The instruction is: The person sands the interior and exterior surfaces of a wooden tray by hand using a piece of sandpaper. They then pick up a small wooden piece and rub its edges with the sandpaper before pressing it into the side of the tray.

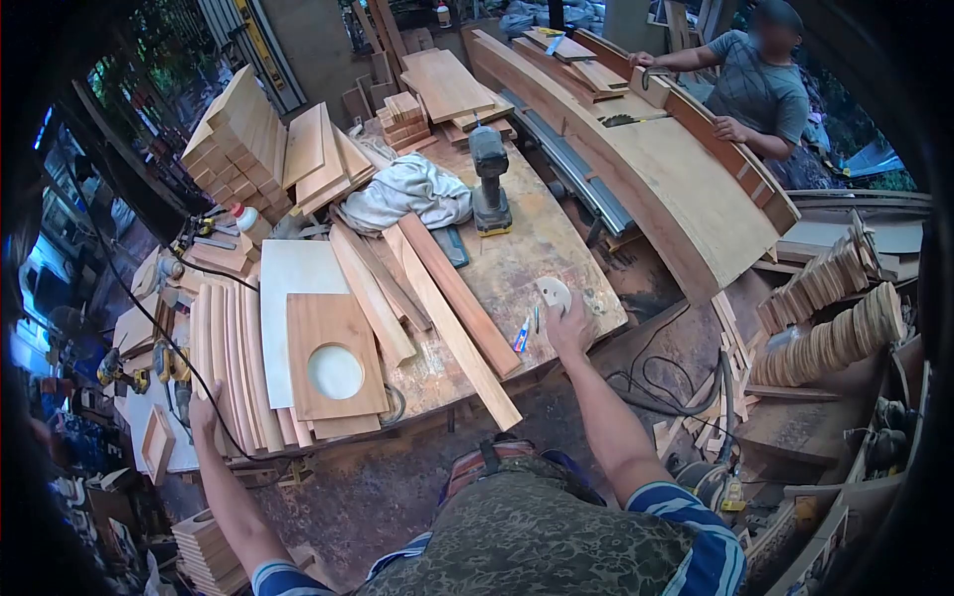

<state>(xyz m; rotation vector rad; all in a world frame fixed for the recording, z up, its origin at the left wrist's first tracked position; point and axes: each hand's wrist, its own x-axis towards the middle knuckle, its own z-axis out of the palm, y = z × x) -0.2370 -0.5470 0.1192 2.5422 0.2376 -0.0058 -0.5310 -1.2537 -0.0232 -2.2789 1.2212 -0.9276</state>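
My right hand [573, 326] is at the front right of the worktable, its fingers closed at the edge of a pale round disc with small holes [553, 292]. A small blue-and-white tube [522, 336] and a thin dark stick [537, 318] lie just left of it. My left hand [205, 405] is against the outer side of a row of curved wooden strips [234, 363]; its fingers are mostly hidden. Between my hands lie a wooden panel with a round hole [303, 377], a white sheet [281, 260] and several long boards [452, 308].
A cordless drill [490, 179] stands upright beside a crumpled cloth [412, 191]. Stacked wood blocks [238, 139] rise at the back left. Another person [760, 89] handles a large curved wooden frame [686, 199] at right. A black cable [129, 273] crosses the left side.
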